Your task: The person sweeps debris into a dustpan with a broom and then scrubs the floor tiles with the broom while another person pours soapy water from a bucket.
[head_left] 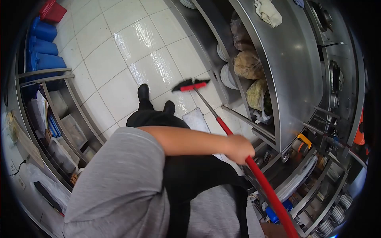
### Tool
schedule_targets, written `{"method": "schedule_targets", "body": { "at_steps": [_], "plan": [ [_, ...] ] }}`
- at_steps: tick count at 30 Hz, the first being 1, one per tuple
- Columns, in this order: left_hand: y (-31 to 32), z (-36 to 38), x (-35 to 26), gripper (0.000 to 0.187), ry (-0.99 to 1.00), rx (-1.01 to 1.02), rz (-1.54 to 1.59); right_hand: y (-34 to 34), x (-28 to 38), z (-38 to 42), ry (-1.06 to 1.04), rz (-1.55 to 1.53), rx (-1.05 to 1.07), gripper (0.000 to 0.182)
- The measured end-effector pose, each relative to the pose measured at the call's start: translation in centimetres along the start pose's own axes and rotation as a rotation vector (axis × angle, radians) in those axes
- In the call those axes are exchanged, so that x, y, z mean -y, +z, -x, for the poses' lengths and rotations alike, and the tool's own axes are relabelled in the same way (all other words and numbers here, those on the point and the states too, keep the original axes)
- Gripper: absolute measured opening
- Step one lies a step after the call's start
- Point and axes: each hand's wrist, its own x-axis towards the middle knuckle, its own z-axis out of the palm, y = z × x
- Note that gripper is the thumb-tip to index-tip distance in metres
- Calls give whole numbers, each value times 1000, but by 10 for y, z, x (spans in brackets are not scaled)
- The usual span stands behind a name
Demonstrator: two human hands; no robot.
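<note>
My left hand [239, 149] is wrapped around the red handle of a long floor squeegee [266, 183]. My left arm reaches across my body to the right to hold it. Past the hand, the shaft turns to grey metal and ends in a red head [193, 86] with a ragged black edge, slightly blurred, at the wet white tiles [147, 59]. The upper end of the handle leaves the view at the bottom right. A bit of skin shows beside it at the bottom edge, but my right hand itself is out of sight.
My black boots [143, 93] stand on the tiles left of the squeegee head. A steel counter [293, 71] with shelves of plates [229, 76] and bagged food [247, 64] runs along the right. Left are shelves with containers [63, 156] and blue bins [49, 63].
</note>
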Motion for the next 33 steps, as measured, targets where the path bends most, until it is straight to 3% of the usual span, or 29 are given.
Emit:
{"method": "schedule_targets", "body": {
  "at_steps": [1,5,7,9,11,13,17,19,22,24,27,29,30,33],
  "plan": [
    [-11,10,16,18,-35,-69,-37,-1,-26,-13,-82,-70,5,45],
    [-77,73,82,17,-159,-445,-215,-8,-91,-31,-89,-88,79,43],
    [-120,111,117,16,-281,-455,-375,3,-137,-35,-72,0,-29,43],
    [-139,128,125,16,-334,-469,-408,-10,-164,-35,-116,-18,30,36],
    [-141,129,114,16,-319,-528,-391,-46,-135,-19,-87,-143,125,33],
    [-105,104,78,16,-243,-581,-260,-11,-94,-55,-74,-41,72,43],
    [-34,64,3,16,-159,-393,-41,0,-33,-82,-21,-139,317,43],
    [-44,72,-7,19,-110,-376,-24,4,-26,-92,-34,-216,392,43],
    [-74,95,19,16,-158,-479,-62,5,-38,-114,34,-27,192,40],
    [-118,132,39,16,-254,-544,-148,18,-80,-137,-54,-99,216,39],
    [-199,215,99,19,-388,-767,-311,41,-158,-171,-151,-225,63,39],
    [-264,289,163,22,-489,-833,-451,82,-243,-207,-240,-2,-68,28],
    [-292,328,202,21,-525,-882,-523,102,-283,-224,-175,0,-84,31],
    [-353,407,230,18,-670,-990,-558,157,-367,-281,-186,-100,-190,31]
  ]
}}
